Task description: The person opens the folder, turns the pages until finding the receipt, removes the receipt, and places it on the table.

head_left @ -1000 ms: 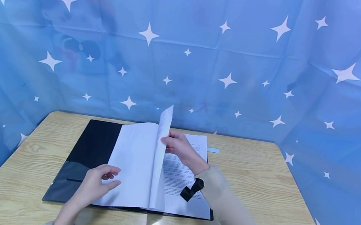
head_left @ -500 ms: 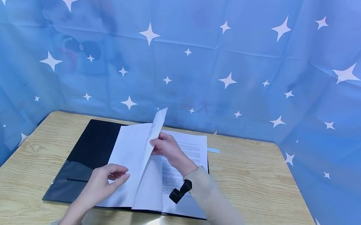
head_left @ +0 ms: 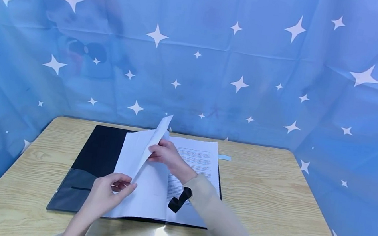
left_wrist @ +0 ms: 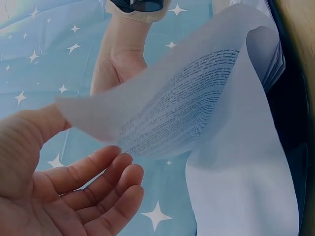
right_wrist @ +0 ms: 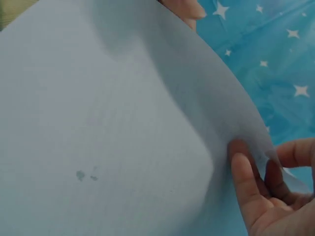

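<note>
A lifted printed page [head_left: 159, 132] stands up and curves leftward over an open black folder [head_left: 102, 150] of papers. My right hand [head_left: 170, 158] pinches this page by its edge, thumb on one side and fingers on the other, as the right wrist view also shows. My left hand [head_left: 107, 191] is at the page's near corner. In the left wrist view, the thumb tip of the left hand [left_wrist: 64, 172] is hidden behind that corner, and its loosely bent fingers are apart from the thumb. The right-hand stack [head_left: 195, 159] shows printed text; blank white sheets [head_left: 134, 142] lie on the left.
The folder lies on a wooden table [head_left: 258, 192]. A pale blue tab [head_left: 224, 157] sticks out past the right side of the papers. Behind the table hangs a blue curtain [head_left: 202, 75] with white stars. A dark pocket [head_left: 75, 190] covers the folder's lower left.
The right hand has moved left and slightly down, carrying the page over from near the middle. The left hand has shifted right, up to the page's near corner.
</note>
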{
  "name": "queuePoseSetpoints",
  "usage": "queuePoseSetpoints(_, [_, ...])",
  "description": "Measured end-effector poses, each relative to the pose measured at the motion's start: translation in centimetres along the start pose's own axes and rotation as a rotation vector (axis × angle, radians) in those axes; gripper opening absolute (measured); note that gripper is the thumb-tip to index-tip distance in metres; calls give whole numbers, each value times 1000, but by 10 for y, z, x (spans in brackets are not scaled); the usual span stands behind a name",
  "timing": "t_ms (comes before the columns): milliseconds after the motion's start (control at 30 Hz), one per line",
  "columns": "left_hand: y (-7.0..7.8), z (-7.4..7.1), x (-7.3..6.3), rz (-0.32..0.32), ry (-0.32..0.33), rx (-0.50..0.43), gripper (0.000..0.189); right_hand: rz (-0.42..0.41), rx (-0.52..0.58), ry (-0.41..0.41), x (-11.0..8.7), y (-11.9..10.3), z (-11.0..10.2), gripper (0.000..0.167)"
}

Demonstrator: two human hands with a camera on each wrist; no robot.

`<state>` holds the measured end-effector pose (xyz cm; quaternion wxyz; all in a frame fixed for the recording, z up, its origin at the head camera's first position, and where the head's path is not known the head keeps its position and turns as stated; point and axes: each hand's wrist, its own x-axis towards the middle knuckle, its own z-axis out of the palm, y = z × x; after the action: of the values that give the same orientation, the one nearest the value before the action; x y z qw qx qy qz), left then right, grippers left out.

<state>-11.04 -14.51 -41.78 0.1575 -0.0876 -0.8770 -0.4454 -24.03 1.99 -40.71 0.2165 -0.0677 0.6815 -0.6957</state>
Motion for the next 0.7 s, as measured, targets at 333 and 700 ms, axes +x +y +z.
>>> queuePoseSetpoints(333, [0,-6,0,-66,19,104,10,13,42,-5,5,2,10,28])
queuePoseSetpoints(700, [-6,-7,-1,-76,43,158,12,17,48,-58,2,-1,13,15])
